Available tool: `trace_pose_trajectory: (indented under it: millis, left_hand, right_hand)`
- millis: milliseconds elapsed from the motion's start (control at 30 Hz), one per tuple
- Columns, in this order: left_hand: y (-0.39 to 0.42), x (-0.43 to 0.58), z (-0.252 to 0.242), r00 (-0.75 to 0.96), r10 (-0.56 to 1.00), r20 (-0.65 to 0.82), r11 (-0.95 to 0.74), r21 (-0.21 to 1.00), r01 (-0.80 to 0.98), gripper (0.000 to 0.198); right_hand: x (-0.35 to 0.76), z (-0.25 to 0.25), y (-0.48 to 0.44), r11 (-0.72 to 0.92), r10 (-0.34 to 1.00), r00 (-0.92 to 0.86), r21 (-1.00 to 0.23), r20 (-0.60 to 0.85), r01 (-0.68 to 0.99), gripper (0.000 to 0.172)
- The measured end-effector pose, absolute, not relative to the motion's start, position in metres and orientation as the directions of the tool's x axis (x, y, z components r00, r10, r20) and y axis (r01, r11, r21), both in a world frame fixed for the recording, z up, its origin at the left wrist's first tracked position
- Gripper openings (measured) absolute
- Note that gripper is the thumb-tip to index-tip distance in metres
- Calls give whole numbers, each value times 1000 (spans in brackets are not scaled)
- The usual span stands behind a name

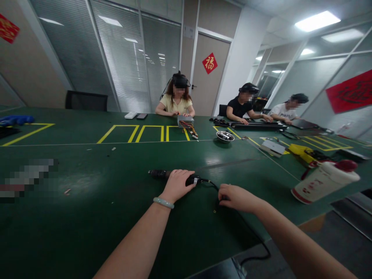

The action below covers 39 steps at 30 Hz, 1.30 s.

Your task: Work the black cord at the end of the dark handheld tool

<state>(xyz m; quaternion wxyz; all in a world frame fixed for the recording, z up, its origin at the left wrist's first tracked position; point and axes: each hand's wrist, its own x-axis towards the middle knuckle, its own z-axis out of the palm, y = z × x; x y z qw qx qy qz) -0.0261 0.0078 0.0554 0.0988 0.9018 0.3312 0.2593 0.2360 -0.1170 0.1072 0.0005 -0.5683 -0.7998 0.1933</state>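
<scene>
A black corded electric screwdriver [159, 174] lies across the green tabletop, its tip pointing left. My left hand [178, 183] is wrapped over the body of the screwdriver, a pale bangle at the wrist. From the tool's right end runs a black cable [252, 229], which drops over the table's near edge. Curled fingers of my right hand [236, 197] pinch this cable a short way from the screwdriver; part of it is hidden under the hand.
A white tumbler [322, 182] with a red lid stands at the right. Farther off are a metal bowl [224, 136], a white box [272, 148] and a yellow tool [302, 154]. Across the table, a person handles a grey wired box [185, 119]; two other people work farther right.
</scene>
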Motion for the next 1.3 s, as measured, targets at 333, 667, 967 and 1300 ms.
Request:
trace_pose_trajectory:
  millis: [333, 667, 967, 1300]
  left_hand:
    - [6, -25, 60, 648, 679, 343, -734, 318, 600, 49]
    - [9, -25, 62, 599, 740, 305, -671, 281, 686, 49]
    - [5, -13, 55, 621, 691, 370, -721, 284, 633, 52]
    - [1, -4, 59, 663, 677, 318, -735, 254, 629, 42]
  right_hand:
    - [216, 78, -86, -4, 946, -236, -737, -221, 675, 21]
    - [200, 56, -39, 12, 983, -172, -908, -66, 419, 31]
    - [210, 39, -40, 39, 986, -164, -925, -25, 377, 28]
    - [215, 44, -42, 35, 989, -145, -873, -41, 487, 27]
